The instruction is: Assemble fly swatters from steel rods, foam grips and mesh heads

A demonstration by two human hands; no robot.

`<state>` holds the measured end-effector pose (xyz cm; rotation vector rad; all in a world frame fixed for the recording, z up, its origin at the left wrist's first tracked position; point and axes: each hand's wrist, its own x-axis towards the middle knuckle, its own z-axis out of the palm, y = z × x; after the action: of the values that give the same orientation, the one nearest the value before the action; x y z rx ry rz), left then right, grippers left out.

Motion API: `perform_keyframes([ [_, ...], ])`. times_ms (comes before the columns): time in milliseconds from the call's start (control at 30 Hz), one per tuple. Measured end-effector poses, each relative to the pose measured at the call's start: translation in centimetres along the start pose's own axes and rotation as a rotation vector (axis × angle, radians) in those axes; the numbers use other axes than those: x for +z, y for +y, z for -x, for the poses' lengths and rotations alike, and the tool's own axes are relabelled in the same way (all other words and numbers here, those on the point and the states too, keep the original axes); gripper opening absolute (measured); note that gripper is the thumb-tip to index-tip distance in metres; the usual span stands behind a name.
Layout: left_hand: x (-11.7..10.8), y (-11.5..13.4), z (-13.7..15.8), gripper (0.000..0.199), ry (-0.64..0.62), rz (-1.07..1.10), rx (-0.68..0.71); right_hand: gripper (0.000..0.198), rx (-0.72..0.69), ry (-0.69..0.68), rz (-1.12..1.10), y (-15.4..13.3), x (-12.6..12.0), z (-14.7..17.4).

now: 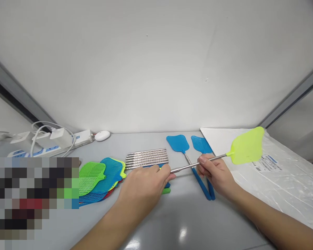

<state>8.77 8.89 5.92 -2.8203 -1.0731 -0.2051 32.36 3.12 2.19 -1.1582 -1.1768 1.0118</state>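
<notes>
A fly swatter (246, 147) with a yellow-green head and a metal rod is held across the middle, above the table. My left hand (147, 182) is closed around its handle end, mostly hiding that end. Further along the rod, my right hand (215, 172) pinches the metal between thumb and fingers, near the head. Below and behind lie two blue fly swatters, one (177, 143) in full view and another (200, 144) partly behind my right hand. Several metal rods (146, 158) lie in a row behind my left hand. Blue and green handles (166, 190) show beside that hand.
Loose green, blue and yellow swatter heads (92, 177) are piled at the left. Behind them sit a power strip (82, 138) with plugs and cables, and a white rounded case (102, 135). A plastic-wrapped white package (284, 180) covers the right side. A pale wall (156, 69) rises behind.
</notes>
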Motion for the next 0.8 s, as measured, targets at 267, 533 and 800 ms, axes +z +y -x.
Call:
perform_keyframes([
  [267, -2.1, -4.0, -0.4, 0.032, -0.030, 0.017, -0.124, 0.048, 0.016, 0.368, -0.228, -1.9, -3.3, -2.8],
  [533, -0.8, -3.0, 0.2, 0.035, 0.003, 0.006, -0.086, 0.044, -0.004, 0.273, -0.262, -1.9, -1.8, -2.1],
  [800, 0.9, 1.6, 0.9, 0.033, 0.122, 0.054, 0.057, 0.052, 0.072, -0.051, 0.166, 0.2, 0.9, 1.2],
])
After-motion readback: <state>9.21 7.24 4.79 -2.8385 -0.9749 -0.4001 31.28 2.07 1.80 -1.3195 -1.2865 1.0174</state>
